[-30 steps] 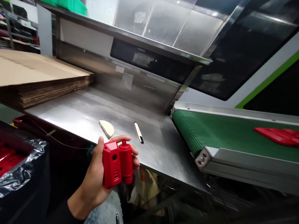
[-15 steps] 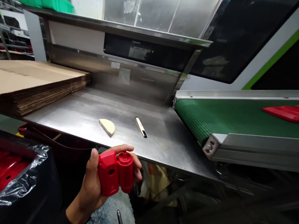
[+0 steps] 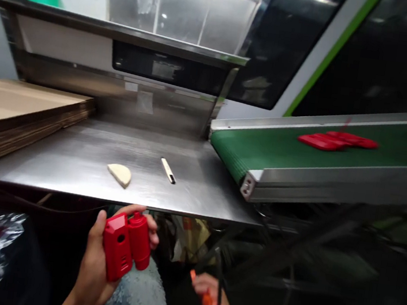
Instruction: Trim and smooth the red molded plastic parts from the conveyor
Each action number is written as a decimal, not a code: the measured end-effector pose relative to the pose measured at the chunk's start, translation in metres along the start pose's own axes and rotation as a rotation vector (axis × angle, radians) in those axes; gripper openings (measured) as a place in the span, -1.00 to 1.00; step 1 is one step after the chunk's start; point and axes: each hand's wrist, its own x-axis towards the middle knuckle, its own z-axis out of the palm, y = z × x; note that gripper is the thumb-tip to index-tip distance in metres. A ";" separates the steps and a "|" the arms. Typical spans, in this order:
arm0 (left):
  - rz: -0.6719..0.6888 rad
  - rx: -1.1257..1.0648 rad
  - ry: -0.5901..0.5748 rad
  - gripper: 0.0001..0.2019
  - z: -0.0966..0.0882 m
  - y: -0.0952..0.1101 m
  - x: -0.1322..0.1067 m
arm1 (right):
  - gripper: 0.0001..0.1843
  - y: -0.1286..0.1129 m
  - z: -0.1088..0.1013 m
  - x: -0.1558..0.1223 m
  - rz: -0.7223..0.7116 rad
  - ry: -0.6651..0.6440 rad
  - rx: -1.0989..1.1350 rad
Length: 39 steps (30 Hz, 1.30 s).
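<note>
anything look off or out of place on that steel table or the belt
Nothing is spilled or broken. The steel table carries only a pale half-round piece and a slim blade-like tool, lying loose and apart. Red flat parts overlap on the green belt. The left hand grips a red plastic part.

1. Left hand (image 3: 93, 268): raised at near left, palm turned right, thumb upright on the near side, fingers (image 3: 151, 235) curled closed in a grip.
2. Right hand (image 3: 208, 300): low at near centre, partly out of frame, fingers closed in a grip.
</note>
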 end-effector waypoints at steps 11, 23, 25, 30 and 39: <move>0.158 0.189 -0.237 -0.42 -0.027 -0.015 -0.012 | -0.52 0.089 0.023 0.104 0.386 0.433 -0.211; 0.172 0.013 -0.300 -0.30 -0.037 0.004 -0.012 | -0.65 -0.020 0.052 0.047 0.331 -0.050 -0.020; 0.175 -0.029 -0.292 -0.29 -0.037 0.007 -0.013 | -0.72 -0.072 0.075 0.072 0.161 -0.214 -0.063; 0.180 -0.041 -0.246 -0.31 -0.040 0.014 -0.023 | -0.66 -0.142 0.178 0.161 -0.183 -0.565 -0.265; 0.267 0.080 -0.136 -0.41 -0.057 0.029 -0.031 | -0.76 -0.150 0.178 0.148 -0.226 -0.778 -0.356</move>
